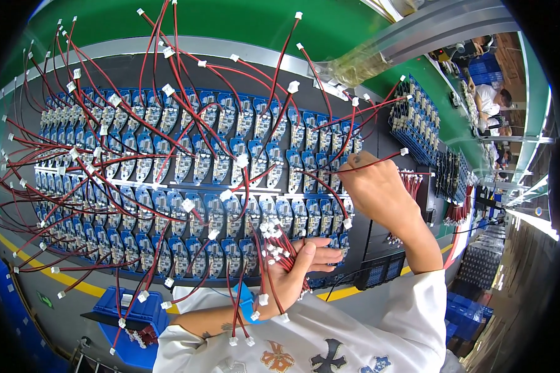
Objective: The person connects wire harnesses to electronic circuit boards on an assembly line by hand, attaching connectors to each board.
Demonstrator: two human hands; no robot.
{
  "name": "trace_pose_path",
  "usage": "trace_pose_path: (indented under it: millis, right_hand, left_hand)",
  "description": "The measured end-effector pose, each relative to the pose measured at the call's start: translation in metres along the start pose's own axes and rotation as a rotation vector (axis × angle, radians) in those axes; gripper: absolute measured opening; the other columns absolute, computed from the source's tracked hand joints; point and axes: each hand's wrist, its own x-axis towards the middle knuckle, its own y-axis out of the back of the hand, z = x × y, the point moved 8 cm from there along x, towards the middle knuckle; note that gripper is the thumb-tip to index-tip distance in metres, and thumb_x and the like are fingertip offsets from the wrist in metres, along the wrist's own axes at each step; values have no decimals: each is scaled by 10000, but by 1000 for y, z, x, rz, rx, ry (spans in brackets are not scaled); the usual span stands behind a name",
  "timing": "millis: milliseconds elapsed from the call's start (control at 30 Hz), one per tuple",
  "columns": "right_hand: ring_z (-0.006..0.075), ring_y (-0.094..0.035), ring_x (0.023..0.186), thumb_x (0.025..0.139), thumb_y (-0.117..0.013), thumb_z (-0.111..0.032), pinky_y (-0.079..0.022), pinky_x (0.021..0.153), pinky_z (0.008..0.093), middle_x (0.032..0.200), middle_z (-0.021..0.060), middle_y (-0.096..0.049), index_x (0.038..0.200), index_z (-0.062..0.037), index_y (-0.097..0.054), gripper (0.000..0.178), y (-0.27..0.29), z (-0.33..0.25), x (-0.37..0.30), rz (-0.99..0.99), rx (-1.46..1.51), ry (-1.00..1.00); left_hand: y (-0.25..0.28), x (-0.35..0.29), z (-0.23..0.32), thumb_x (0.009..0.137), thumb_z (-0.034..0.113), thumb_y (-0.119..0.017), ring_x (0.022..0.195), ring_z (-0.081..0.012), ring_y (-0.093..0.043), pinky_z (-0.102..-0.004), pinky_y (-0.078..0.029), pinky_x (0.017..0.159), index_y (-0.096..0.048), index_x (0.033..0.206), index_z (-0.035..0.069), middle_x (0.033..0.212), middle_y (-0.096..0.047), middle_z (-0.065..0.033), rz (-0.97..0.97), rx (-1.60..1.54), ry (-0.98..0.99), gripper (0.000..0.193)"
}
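Note:
Rows of small blue circuit boards [202, 168] lie on a black work surface, many with red-and-black wire leads ending in white plugs. My right hand [379, 189] is closed in a pinch at the right end of the rows. A red-and-black wire lead [373, 164] with a white plug runs out over its knuckles; the fingertips and the wire's other end are hidden. Lower down, my left hand [292, 276], wearing a blue wristband [247, 303], holds a bundle of wire leads [280, 248] between thumb and palm. Its fingers stretch over the nearest boards.
Stacked blue boards [415, 121] stand beyond my right hand, with more red wires [410, 186] nearby. A metal arm [429, 37] crosses the upper right. At lower left is a blue bin [127, 336] holding wires. Other people [491, 102] sit along the line at far right.

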Motion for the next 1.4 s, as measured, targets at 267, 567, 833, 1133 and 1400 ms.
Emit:
trace_pose_path:
  millis: [267, 567, 833, 1133, 1400]
  right_hand:
    - [253, -595, 660, 629, -542, -21, -461, 529, 326, 666, 125, -562, 672, -4, -564, 52, -1, -15, 10, -16, -32, 180]
    - [301, -584, 658, 665, -534, -11, -463, 560, 375, 681, 144, -560, 745, 28, -547, 89, 2, -1, 7, -18, 129, 87]
    - [289, -578, 719, 625, -538, 10, -464, 608, 358, 721, 150, -555, 718, 25, -533, 95, -6, -4, 15, -168, 104, 122]
    - [246, -570, 730, 672, -692, -68, -449, 637, 330, 826, 98, -585, 794, -5, -611, 160, 31, -40, -25, 218, 884, -45]
    - [298, -622, 821, 805, -540, 53, -503, 745, 429, 857, 218, -616, 874, 32, -529, 73, -3, -30, -67, 481, 1854, -446]
  left_hand:
    - [-1, 0, 0, 961, 209, -291, 954, -307, -584, -382, -492, 806, -416, 1101, -99, 1002, -578, -235, -7, 27, 7, 361]
    - [0, 2, -2, 963, 229, -279, 964, -308, -581, -379, -484, 820, -413, 1105, -101, 1019, -575, -230, -21, 27, 25, 383]
    - [0, 2, -2, 963, 223, -274, 991, -314, -568, -385, -477, 833, -404, 1116, -94, 1035, -566, -228, -21, 41, 58, 375]
    - [-1, 0, -13, 958, 182, -293, 988, -293, -567, -380, -477, 848, -380, 1162, -82, 1085, -541, -220, -110, 22, 68, 345]
    - [-9, -3, -12, 954, 133, -286, 1121, -305, -473, -360, -375, 977, -342, 1236, -55, 1225, -443, -216, -178, 166, -10, 343]
